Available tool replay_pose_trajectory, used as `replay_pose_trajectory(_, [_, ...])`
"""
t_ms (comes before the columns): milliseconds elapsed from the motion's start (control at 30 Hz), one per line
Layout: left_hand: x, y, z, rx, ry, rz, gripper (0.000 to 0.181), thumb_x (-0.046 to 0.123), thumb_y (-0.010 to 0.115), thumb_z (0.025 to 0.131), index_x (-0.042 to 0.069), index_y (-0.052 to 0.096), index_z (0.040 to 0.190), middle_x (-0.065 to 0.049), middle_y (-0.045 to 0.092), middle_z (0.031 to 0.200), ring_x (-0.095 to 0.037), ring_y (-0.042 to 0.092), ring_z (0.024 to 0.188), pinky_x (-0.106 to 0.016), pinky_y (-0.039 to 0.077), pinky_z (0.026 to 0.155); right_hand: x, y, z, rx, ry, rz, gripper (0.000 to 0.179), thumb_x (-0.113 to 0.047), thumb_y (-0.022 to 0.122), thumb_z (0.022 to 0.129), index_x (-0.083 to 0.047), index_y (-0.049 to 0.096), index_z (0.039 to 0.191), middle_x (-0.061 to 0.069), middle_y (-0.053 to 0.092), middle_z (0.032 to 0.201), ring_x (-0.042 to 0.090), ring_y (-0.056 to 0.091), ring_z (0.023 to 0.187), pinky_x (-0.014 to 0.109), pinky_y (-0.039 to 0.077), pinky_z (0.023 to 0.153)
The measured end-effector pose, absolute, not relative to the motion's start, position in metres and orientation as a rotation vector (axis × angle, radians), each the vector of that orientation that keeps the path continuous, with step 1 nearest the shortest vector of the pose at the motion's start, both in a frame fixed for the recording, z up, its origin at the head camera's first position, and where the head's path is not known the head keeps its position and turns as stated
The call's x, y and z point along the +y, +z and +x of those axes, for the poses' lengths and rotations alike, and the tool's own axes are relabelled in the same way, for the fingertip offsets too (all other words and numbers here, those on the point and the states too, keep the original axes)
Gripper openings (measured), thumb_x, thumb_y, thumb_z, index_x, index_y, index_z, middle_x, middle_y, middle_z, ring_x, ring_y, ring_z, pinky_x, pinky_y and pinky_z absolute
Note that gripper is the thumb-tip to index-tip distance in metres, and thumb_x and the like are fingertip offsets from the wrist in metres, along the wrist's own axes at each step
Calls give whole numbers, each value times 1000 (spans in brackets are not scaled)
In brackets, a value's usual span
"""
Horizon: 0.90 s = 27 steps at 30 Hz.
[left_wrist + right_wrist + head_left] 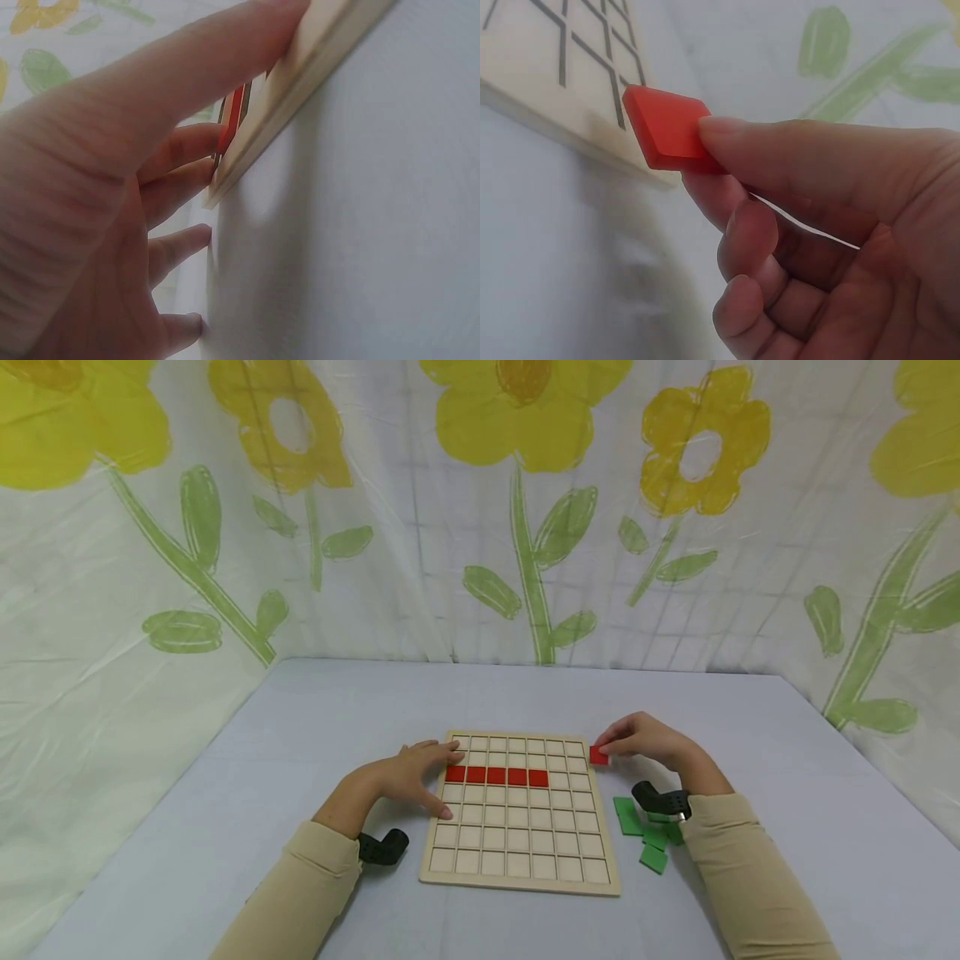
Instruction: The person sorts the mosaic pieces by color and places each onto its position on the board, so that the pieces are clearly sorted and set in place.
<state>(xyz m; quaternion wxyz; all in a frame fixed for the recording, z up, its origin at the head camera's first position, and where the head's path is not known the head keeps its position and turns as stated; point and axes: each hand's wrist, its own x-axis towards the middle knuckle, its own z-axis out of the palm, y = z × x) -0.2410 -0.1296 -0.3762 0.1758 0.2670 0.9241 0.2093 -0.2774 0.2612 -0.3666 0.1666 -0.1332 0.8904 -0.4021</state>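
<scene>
A wooden grid board (525, 888) lies flat on the table, its squares bordered by thin lines. Several red square tiles (497, 776) form a row in it, running from the left edge inward. My left hand (408, 775) rests on the board's left edge with spread fingers; its thumb (225, 60) lies along the frame in the left wrist view. Between thumb and forefinger, my right hand (647, 739) pinches one more red tile (671, 131). That tile is held at the board's right edge, near the upper right corner.
Several green tiles (628, 816) lie loosely to the right of the board, partly hidden behind the right wrist's black camera (660, 800). A white curtain (390, 610) with painted yellow flowers hangs behind the pale table (360, 693).
</scene>
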Motion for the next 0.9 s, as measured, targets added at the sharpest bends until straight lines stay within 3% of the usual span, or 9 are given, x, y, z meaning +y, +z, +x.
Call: replay_pose_trajectory(900, [-130,-376,-241,2620,594,774,87,40,79,70,16,38,143,-7,21,156,-34,13,144,-62,5,113,210,-362,-263,2495,-1127,-491,20,-17,68,84,0,71,95,3,68,84,15,50,70,28,45,63])
